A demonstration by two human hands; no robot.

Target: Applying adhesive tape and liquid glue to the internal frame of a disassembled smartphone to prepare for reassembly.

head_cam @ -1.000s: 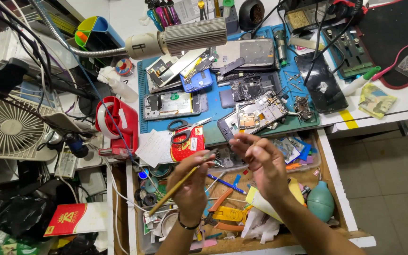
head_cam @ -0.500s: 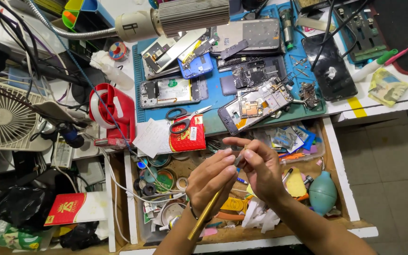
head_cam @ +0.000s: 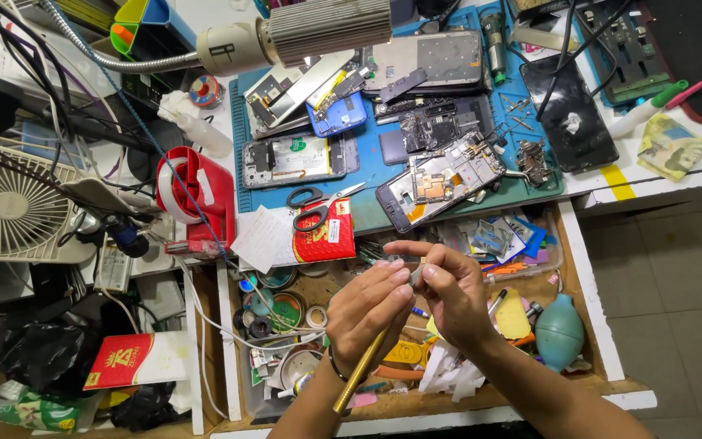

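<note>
The cluttered white desk (head_cam: 676,175) carries a blue work mat (head_cam: 367,175) above an open wooden drawer (head_cam: 587,301). Over the drawer, the left hand (head_cam: 367,313) grips a slim brass-coloured tool (head_cam: 359,375); the right hand (head_cam: 448,289) pinches its tip, apparently fitting a small part. A slipped grip would drop that part into the drawer clutter.
</note>
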